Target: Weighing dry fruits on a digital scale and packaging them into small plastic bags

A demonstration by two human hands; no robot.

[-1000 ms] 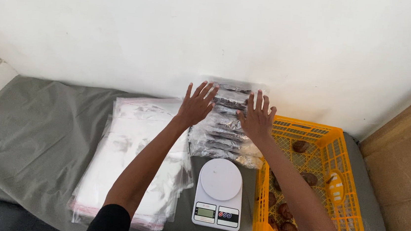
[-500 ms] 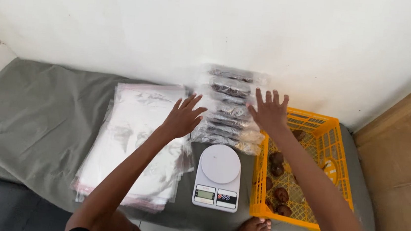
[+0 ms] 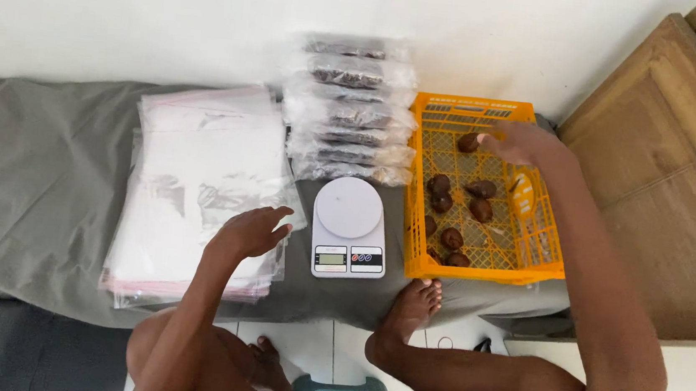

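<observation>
Orange crate (image 3: 483, 266), at three o'clock from the white scale (image 3: 348, 227), has the right hand (image 3: 522, 142) reaching open toward its brown fruit (image 3: 468, 142), while the left hand (image 3: 251, 231) rests flat, holding nothing, on the clear bags (image 3: 198, 182) at nine o'clock.

Scale display (image 3: 331, 259) digits too small, unreadable

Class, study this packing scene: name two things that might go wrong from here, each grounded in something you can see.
1. The right hand reaches over the yellow crate, whose near edge seems to overhang the grey cloth's edge; leaning on it might tip the brown fruits out.
2. The left hand rests on the loose stack of clear bags; the slippery sheets may slide off toward the floor or onto the white scale.
</observation>
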